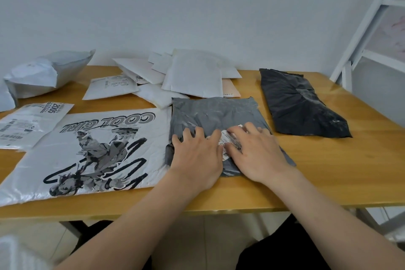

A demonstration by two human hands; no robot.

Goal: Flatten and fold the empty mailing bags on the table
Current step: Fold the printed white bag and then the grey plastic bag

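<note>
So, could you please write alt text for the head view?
Both hands, left and right, press flat on a grey bag on a wooden table, with a printed white bag, a black bag and white mailers around.

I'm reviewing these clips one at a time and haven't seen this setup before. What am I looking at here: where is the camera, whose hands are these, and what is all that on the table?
There is no machine here. A person wears one wide-angle camera on the head, so you look down along their bare arms. The left hand and right hand both press flat, fingers spread, on a grey mailing bag with a white shipping label; neither grips anything. On the wooden table also lie a large white printed bag reading COOL GIRL, a black bag to the right, a heap of white envelopes at the back, and a puffed-up pale grey bag far left.
</note>
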